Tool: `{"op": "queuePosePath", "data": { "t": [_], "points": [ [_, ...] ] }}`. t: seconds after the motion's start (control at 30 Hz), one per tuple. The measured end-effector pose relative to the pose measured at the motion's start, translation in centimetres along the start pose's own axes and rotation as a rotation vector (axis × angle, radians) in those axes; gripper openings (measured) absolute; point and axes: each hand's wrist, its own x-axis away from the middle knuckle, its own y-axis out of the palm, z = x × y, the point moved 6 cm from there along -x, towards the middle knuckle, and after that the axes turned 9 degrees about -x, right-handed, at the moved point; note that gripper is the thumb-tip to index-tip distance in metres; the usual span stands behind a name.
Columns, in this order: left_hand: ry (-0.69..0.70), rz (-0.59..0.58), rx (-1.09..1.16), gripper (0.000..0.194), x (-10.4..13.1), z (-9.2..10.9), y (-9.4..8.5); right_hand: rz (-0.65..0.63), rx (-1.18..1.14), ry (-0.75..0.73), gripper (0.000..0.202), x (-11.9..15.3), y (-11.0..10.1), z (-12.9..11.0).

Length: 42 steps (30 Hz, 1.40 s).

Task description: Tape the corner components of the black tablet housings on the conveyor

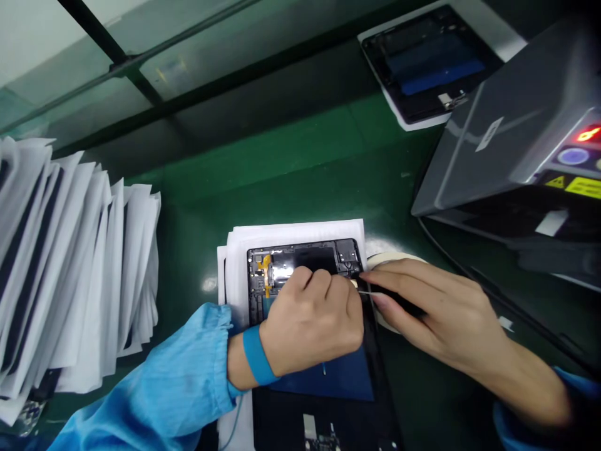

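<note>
An opened tablet (328,413) lies on white sheets (239,269), its inner parts showing, with an orange flex cable (267,275) near its top left. My left hand (314,313) is closed like a fist over the tablet's upper half. Its fingertips are hidden, so what it holds cannot be made out. A small light-blue tip (323,368) shows just below that hand. At the tablet's right edge my right hand (432,307) pinches a thin pale strip (365,292) between thumb and fingers. Partly behind those fingers sits a cream-coloured roll (392,257).
Many white sleeves (94,269) with dark panels stand in a row at the left. Another opened tablet (427,62) rests at the back right. A grey machine (507,131) with a red display stands at the right, and its black cable (451,250) runs along the green bench (282,175).
</note>
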Motion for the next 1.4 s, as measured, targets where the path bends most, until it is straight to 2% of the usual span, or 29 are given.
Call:
{"op": "queuePosePath", "data": {
  "t": [0.37,0.8,1.0,1.17,1.3,1.4],
  "points": [
    [0.022,0.028,0.038,0.019,-0.2,0.2,0.3,-0.052,0.002,-0.001,0.022,0.6,0.6,0.4],
    [0.032,0.007,0.109,0.020,0.2,-0.2,0.9,-0.141,0.245,-0.057,0.029,0.4,1.4,-0.1],
    [0.002,-0.023,0.170,0.017,0.5,-0.8,1.4,-0.143,0.261,-0.124,0.027,0.3,1.4,-0.4],
    [-0.103,-0.124,0.270,0.027,1.1,-1.6,2.5,-0.124,0.247,-0.185,0.026,0.8,1.5,-0.8],
    [-0.161,-0.228,0.394,0.025,1.5,-1.9,3.6,-0.137,0.231,-0.181,0.028,1.0,1.7,-1.0],
    [-0.182,-0.246,0.447,0.026,1.6,-2.1,4.0,-0.138,0.217,-0.163,0.031,1.2,1.8,-1.1]
  ]
}}
